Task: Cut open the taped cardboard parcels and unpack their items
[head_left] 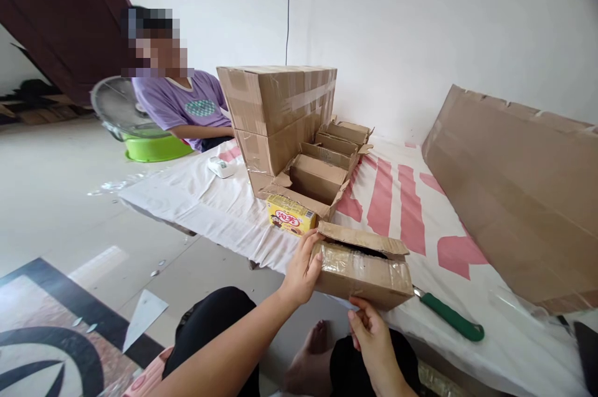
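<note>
A small cardboard box (pixel 362 272) with clear tape on its side is tilted at the table's near edge, its top flap partly raised over a dark gap. My left hand (pixel 301 269) grips its left end, thumb on the front and fingers behind. Below the box's lower edge, my right hand (pixel 369 328) is closed with thumb and forefinger pinched together, its fingertips touching or very near the cardboard. Whatever they pinch is too small to make out. A knife with a green handle (pixel 451 316) lies just right of the box, most of its blade hidden.
A yellow printed carton (pixel 290 215) stands behind my left hand. Beyond are open cardboard boxes (pixel 317 182) and a tall taped stack (pixel 284 104). A large cardboard sheet (pixel 518 197) leans at right. Another person (pixel 200 104) sits across the table, near a fan (pixel 124 107).
</note>
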